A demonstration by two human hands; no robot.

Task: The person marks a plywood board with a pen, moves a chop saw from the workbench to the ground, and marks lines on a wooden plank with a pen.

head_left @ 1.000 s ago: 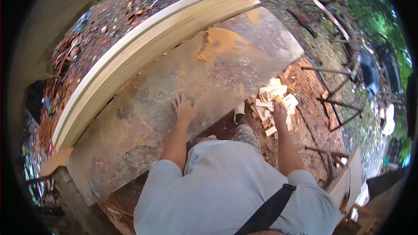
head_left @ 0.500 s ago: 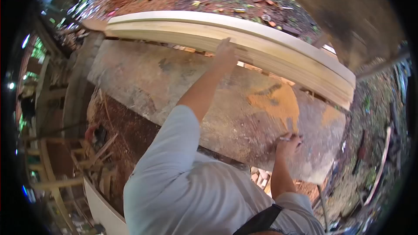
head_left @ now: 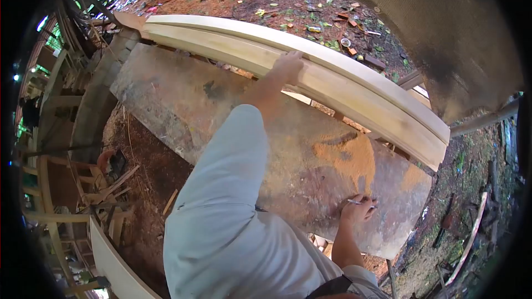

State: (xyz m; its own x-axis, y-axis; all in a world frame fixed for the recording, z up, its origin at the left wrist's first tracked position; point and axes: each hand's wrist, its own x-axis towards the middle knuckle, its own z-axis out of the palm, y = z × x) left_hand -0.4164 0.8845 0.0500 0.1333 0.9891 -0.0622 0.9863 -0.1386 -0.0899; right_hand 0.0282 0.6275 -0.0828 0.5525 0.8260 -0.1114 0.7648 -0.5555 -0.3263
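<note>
My left hand (head_left: 287,68) reaches to the long pale wooden plank (head_left: 349,89) at the far side of the table, its fingers bent over the plank's upper edge. Behind that plank lies another light board (head_left: 244,25), close alongside. In my right hand (head_left: 360,209), near the table's front edge, is a thin whitish pen (head_left: 354,202), held crosswise between the fingers. Whether its tip is bare cannot be made out. Orange sawdust (head_left: 354,158) lies on the worn tabletop (head_left: 221,111) just beyond this hand.
Scrap and leaves litter the ground (head_left: 288,0) behind the planks. A brown sheet (head_left: 443,39) hangs at upper right. On the left are wooden frames (head_left: 47,210) and a pale panel (head_left: 113,260). A stick (head_left: 471,238) lies at right.
My left hand has gone from pointing along the plank to gripping its upper edge. The front plank shows more of its broad face. My right hand keeps the pen, and the view has shifted slightly.
</note>
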